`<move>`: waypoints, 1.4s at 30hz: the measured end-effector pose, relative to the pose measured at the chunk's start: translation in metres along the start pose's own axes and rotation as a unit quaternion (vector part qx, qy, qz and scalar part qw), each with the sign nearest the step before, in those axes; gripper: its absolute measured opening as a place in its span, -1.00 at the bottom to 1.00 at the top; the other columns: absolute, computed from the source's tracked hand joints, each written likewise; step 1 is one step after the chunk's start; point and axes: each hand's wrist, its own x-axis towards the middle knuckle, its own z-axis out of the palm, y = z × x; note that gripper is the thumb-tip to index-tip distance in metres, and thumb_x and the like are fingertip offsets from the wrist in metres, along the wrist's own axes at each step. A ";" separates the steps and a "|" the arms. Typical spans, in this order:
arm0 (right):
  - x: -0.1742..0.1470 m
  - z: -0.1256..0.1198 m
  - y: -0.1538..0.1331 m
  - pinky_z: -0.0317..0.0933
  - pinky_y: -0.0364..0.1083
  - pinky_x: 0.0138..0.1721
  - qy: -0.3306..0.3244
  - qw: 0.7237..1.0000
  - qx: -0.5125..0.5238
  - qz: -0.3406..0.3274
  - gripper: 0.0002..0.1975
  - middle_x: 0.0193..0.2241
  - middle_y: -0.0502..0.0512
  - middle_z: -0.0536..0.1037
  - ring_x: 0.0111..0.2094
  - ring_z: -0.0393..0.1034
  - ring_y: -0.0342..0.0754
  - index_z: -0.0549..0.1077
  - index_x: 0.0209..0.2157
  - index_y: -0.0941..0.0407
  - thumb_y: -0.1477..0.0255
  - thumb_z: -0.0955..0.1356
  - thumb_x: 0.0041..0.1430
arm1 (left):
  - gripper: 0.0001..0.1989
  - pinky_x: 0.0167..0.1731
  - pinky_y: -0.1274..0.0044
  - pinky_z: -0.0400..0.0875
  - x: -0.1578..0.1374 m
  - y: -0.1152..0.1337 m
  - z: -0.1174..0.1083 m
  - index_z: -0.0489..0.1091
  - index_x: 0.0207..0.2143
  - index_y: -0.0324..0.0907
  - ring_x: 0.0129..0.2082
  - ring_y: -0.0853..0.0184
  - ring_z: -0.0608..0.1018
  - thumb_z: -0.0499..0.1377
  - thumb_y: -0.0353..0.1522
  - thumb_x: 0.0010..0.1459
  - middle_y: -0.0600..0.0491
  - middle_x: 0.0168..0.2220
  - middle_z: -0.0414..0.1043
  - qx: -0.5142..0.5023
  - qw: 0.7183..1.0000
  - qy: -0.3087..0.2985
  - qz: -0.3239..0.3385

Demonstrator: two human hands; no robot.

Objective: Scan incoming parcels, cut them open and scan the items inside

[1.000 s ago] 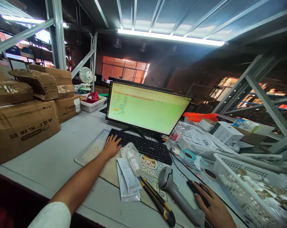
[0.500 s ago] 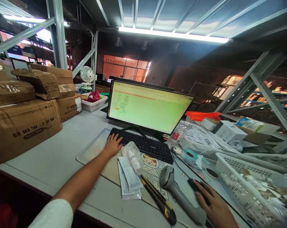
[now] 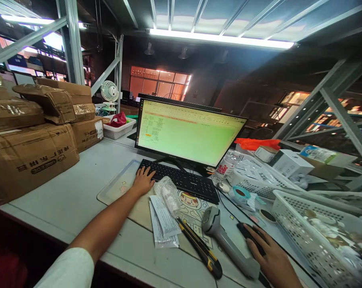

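My left hand (image 3: 143, 182) rests with fingers spread on the left end of a black keyboard (image 3: 193, 186). My right hand (image 3: 267, 250) is curled over a black computer mouse (image 3: 252, 238) at the lower right. Between the hands lie a bubble-wrapped item (image 3: 168, 196), printed paper slips (image 3: 163, 224), a yellow-and-black utility knife (image 3: 200, 250) and a grey barcode scanner (image 3: 229, 244). Behind the keyboard stands a monitor (image 3: 189, 134) showing a spreadsheet-like page on a green background. A cartoon desk mat (image 3: 121, 188) lies beneath these things.
Cardboard boxes (image 3: 33, 160) are stacked on the left. A white basket (image 3: 121, 130) and a small fan (image 3: 109, 91) stand behind them. On the right are perforated white baskets (image 3: 301, 228) with packaged goods, a roll of tape (image 3: 241, 193) and a plastic bottle (image 3: 225, 168).
The view has shifted very slightly. Both hands stay where they were, on the keyboard and the mouse, and nothing on the desk has visibly moved.
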 end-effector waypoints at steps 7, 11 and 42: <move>-0.002 -0.004 -0.004 0.44 0.20 0.09 0.015 1.000 0.012 0.010 -0.43 0.08 0.25 0.53 0.03 0.53 0.24 0.58 0.14 0.03 0.05 0.20 0.32 | -0.48 0.39 0.06 0.05 0.001 0.001 0.000 0.29 0.36 -0.03 0.47 -0.11 0.05 0.05 -0.18 0.40 -0.04 0.48 0.01 0.017 1.000 0.005 0.002; -0.004 -0.010 -0.013 0.45 0.19 0.08 0.018 0.999 0.024 0.032 -0.47 0.10 0.22 0.51 0.04 0.52 0.22 0.59 0.10 0.02 0.09 0.22 0.30 | -0.47 0.40 0.07 0.02 0.001 0.000 0.002 0.29 0.37 -0.03 0.47 -0.11 0.05 0.05 -0.19 0.40 -0.04 0.48 0.01 0.014 1.000 0.014 0.007; -0.005 -0.016 -0.025 0.40 0.16 0.15 0.016 1.000 0.014 0.018 -0.47 0.12 0.28 0.49 0.08 0.48 0.21 0.57 0.12 0.10 0.15 0.21 0.34 | -0.44 0.42 0.08 -0.03 -0.001 -0.002 0.002 0.24 0.40 -0.05 0.46 -0.11 0.04 0.04 -0.20 0.39 -0.06 0.47 0.04 0.015 1.000 0.017 0.012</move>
